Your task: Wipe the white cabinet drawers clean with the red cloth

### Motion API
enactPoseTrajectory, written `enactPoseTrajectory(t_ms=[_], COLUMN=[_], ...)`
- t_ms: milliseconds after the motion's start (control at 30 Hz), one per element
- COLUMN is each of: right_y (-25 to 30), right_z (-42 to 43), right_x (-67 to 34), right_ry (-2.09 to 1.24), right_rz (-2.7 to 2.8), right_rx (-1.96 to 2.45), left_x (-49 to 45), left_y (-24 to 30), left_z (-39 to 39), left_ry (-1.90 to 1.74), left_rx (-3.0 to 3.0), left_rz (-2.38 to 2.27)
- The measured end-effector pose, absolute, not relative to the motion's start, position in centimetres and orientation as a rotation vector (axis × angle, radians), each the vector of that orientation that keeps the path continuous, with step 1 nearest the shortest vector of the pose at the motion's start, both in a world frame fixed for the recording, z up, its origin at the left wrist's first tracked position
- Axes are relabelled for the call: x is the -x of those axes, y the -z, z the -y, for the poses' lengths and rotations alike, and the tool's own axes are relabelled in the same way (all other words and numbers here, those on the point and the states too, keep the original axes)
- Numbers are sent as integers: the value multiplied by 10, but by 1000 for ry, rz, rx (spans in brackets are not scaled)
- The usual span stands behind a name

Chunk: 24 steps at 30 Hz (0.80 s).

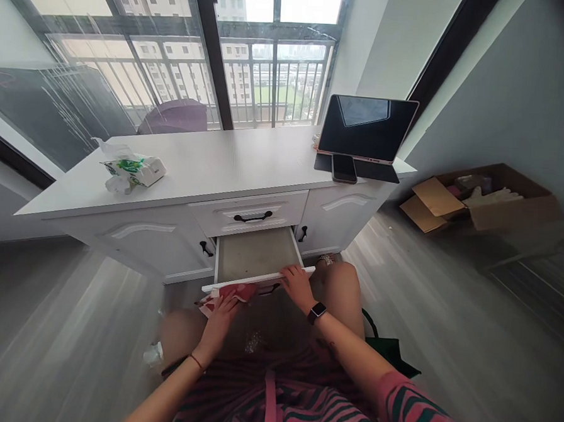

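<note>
A white cabinet has its lower middle drawer pulled out, and its grey-beige bottom shows bare apart from small specks. My left hand presses a red and white cloth against the left part of the drawer's front edge, fingers bent over the fabric. Toward the right end of the same edge, my right hand grips the drawer front with its fingers over the top. A dark handle on that front shows between my hands. Above, the upper drawer is closed.
On the cabinet top lie a tissue pack at left, and a tablet with a phone at right. An open cardboard box stands on the floor at right. Beside my right leg is a dark green bag. Windows rise behind.
</note>
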State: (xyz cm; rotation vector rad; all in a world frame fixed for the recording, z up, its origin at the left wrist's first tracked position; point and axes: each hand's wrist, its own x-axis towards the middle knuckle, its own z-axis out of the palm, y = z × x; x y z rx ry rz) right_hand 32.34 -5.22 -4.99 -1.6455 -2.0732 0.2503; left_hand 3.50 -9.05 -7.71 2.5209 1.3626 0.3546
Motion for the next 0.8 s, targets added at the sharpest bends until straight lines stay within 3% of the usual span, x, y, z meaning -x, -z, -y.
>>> enactPoseTrajectory(t_ms=[467,800], right_y=[35,39], right_z=[-16,-76], right_x=[-312,-297], right_ry=[-209,-340], right_rz=[2117,1962], right_rx=[1932,2025], left_x=[-89,-55], left_y=[17,9], left_z=[159,183], left_ry=[-1026,-1018], left_rx=[-98,101], left_rz=[-970,-1076])
